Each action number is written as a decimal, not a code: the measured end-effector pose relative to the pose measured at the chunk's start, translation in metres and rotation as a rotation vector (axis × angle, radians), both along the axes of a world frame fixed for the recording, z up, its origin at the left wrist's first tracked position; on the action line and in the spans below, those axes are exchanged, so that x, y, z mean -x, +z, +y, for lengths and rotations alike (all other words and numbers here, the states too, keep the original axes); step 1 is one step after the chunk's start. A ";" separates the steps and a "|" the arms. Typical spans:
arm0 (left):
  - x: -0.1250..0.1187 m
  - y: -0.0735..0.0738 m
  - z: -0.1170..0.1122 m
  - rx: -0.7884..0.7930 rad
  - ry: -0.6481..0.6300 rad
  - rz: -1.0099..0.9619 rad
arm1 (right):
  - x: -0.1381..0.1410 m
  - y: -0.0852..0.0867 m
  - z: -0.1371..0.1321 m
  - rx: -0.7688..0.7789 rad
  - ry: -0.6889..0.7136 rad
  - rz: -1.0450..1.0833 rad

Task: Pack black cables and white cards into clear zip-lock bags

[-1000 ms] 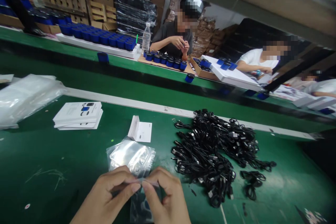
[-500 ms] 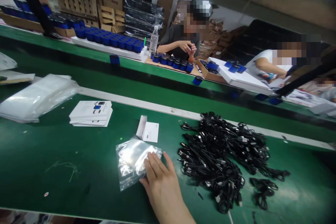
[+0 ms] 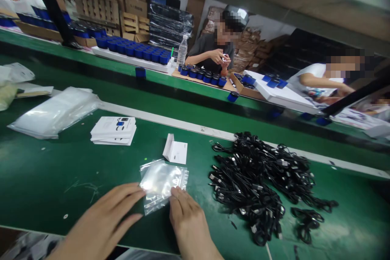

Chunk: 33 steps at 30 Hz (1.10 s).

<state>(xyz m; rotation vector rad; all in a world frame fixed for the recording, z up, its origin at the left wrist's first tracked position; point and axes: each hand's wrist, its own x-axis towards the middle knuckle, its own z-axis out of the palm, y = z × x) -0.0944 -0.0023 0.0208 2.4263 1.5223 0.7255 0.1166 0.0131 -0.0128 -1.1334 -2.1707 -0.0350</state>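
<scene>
Several clear zip-lock bags (image 3: 163, 183) lie in a loose stack on the green bench. At the stack's right edge, my right hand (image 3: 190, 215) has its fingers together on the plastic, the thumb hidden. From the left comes my left hand (image 3: 112, 211), fingers stretched and thumb apart, its fingertips at the bags' left edge. Just behind the bags sit white folded leaflets (image 3: 178, 152), one opened flat toward the right. To the right is a large heap of black USB cables (image 3: 252, 187).
Printed white cards (image 3: 112, 131) are stacked left of the leaflets. Farther left lies a bigger pile of clear plastic bags (image 3: 57, 109). A white strip (image 3: 152, 120) runs along the bench. Beyond it, people sit at a raised shelf with rows of blue containers (image 3: 134, 50).
My left hand has come into view and reached the bags' left edge. My right hand has shifted from lying over the bags to their right edge. The view has turned slightly.
</scene>
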 end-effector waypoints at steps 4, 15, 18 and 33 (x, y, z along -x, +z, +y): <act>-0.051 -0.003 0.039 -0.138 -0.168 0.111 | -0.006 0.011 0.004 0.112 -0.037 0.103; -0.050 0.009 0.024 -0.187 -0.146 -0.094 | -0.023 0.047 0.007 1.162 -0.053 0.945; -0.048 0.007 0.011 -0.103 -0.176 -0.102 | -0.020 0.048 0.010 1.135 -0.027 0.969; -0.070 0.039 0.014 0.720 0.124 -0.560 | -0.008 0.055 0.001 0.769 -0.002 0.430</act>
